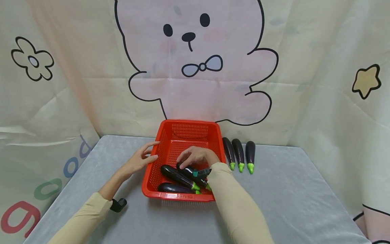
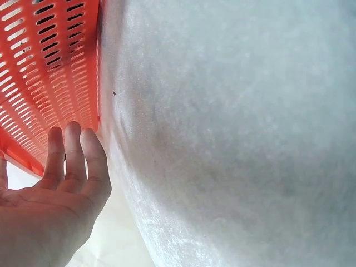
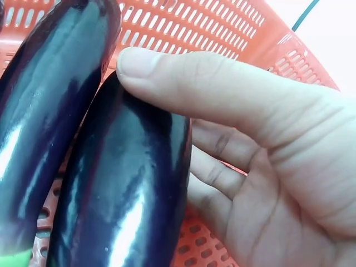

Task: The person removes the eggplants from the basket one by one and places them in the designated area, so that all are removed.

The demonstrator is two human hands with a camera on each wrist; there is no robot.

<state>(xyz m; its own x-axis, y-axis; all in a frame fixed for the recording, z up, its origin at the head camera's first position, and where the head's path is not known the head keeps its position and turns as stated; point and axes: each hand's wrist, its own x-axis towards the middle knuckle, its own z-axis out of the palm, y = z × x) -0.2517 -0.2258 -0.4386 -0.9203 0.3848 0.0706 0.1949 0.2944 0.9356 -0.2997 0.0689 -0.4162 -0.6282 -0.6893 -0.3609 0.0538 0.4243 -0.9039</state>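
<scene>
A red plastic basket [image 1: 189, 134] holds several dark purple eggplants with green stem ends. Inside it, my right hand [image 1: 198, 156] grips the blunt end of one eggplant [image 3: 128, 183], thumb on top and fingers along its far side. A second eggplant [image 3: 61, 94] lies close beside that one, to its left. Nearer the basket's front wall is another eggplant [image 1: 176, 188]. My left hand [image 1: 138, 162] rests at the basket's left rim with its fingers extended. In the left wrist view, three of its fingers [image 2: 72, 150] are up against the slotted outer wall.
Three more eggplants [image 1: 238, 152] lie in a row on the grey cloth-covered table [image 1: 283, 196], just right of the basket. Behind the table hangs a printed curtain [image 1: 195, 91] with a cartoon bear. A black wrist device [image 1: 118, 205] is on the left forearm.
</scene>
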